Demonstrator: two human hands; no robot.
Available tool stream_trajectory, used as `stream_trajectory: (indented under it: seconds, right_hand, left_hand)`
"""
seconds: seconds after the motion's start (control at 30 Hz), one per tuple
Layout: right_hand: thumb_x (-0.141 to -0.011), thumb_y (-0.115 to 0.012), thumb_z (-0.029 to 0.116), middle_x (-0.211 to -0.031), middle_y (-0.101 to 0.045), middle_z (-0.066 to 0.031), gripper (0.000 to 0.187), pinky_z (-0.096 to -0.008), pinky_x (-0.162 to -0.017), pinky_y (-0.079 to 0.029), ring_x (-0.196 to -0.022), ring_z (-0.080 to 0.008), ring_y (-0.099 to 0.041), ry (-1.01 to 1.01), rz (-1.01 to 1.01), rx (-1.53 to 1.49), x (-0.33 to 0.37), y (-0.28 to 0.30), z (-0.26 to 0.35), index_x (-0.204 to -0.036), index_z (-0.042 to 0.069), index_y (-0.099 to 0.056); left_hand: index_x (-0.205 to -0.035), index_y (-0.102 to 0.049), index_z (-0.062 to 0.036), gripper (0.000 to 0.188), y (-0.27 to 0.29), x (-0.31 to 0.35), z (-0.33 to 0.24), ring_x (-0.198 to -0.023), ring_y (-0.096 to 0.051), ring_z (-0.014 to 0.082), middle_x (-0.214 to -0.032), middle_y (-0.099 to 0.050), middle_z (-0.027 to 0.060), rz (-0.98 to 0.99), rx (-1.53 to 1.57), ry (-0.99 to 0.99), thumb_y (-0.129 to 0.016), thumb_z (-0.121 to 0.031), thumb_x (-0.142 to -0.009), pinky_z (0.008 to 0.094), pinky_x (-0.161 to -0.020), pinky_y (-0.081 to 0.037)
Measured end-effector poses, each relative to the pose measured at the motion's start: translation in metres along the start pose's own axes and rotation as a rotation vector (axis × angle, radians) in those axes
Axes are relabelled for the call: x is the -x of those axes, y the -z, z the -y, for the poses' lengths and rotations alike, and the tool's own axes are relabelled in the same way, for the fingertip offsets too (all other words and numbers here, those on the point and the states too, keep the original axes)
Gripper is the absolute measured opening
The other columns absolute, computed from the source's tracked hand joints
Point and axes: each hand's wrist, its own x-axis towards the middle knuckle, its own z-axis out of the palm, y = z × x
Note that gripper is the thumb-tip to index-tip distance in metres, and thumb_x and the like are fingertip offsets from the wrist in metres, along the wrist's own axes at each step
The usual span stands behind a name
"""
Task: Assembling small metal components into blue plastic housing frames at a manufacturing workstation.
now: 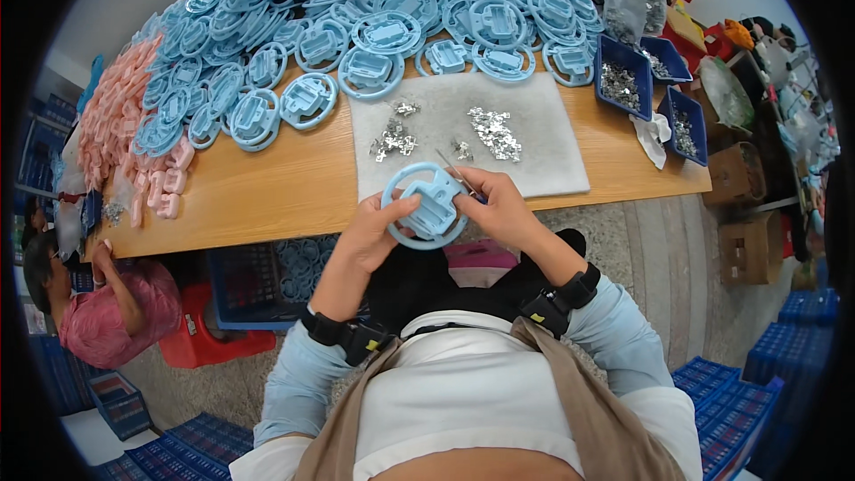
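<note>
My left hand (370,230) is closed on a light-blue plastic steering-wheel-shaped part (431,214), thumb across its left rim. The part is held tilted just off the table's front edge, showing its recessed middle. At the right rim my right hand (504,210) is closed round a thin pointed metal tool (451,167) with a dark blue handle; its fingertips are close against the part. Beyond both hands lies a pale grey mat (543,156), bearing small silver metal pieces (495,135) in one larger heap and a looser scatter (392,142) to the left.
A large pile of similar blue parts (388,32) covers the table's back, with pink plastic parts (116,116) at the left. Blue bins (623,78) of metal pieces stand at the right beside a crumpled white tissue (653,138). A person in pink (125,312) sits at the left.
</note>
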Motion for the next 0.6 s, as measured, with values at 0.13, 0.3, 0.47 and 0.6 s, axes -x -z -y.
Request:
stream_trajectory:
  seconds: [0.13,0.3,0.47,0.6]
  right_hand:
    - [-0.077,-0.054,0.004,-0.085,-0.064,-0.0071,0.03,-0.0234,-0.063,-0.045,-0.068,-0.007,-0.054,-0.029,0.005,0.066,-0.002,0.012,0.007,-0.106,-0.002,-0.059]
    - [-0.071,-0.061,0.009,-0.08,-0.059,-0.0133,0.013,-0.0357,-0.058,-0.047,-0.063,-0.0261,-0.058,0.275,-0.361,0.761,-0.026,0.057,-0.004,-0.081,0.001,-0.064]
    - [-0.073,-0.061,0.013,-0.08,-0.054,-0.0117,0.011,-0.0393,-0.057,-0.046,-0.066,-0.0305,-0.057,0.23,-0.313,1.098,-0.036,0.057,-0.017,-0.076,0.003,-0.061]
    - [-0.072,-0.06,0.014,-0.082,-0.054,-0.0113,0.011,-0.0389,-0.059,-0.047,-0.067,-0.0298,-0.058,0.175,-0.237,1.248,-0.039,0.053,-0.015,-0.072,0.003,-0.059]
  left_hand:
    - [-0.103,-0.058,-0.0003,0.038,-0.009,-0.001,-0.019,-0.076,-0.062,0.0136,-0.088,-0.064,0.0073,0.153,-0.514,0.087,-0.067,-0.028,-0.079,0.0239,-0.057,-0.052]
    - [-0.112,-0.051,-0.0032,0.036,-0.007,-0.013,-0.012,-0.083,-0.063,0.0175,-0.098,-0.06,0.0096,-0.096,-0.076,-0.057,-0.058,-0.027,-0.086,0.0268,-0.06,-0.056]
    - [-0.111,-0.05,-0.0031,0.034,-0.02,-0.008,0.001,-0.087,-0.062,0.0176,-0.101,-0.058,0.0095,-0.18,0.088,-0.215,-0.058,-0.024,-0.086,0.0268,-0.064,-0.056]
    - [-0.107,-0.051,-0.0035,0.031,-0.018,-0.006,0.008,-0.082,-0.061,0.0145,-0.097,-0.058,0.0064,-0.242,0.099,-0.281,-0.06,-0.022,-0.084,0.0239,-0.06,-0.053]
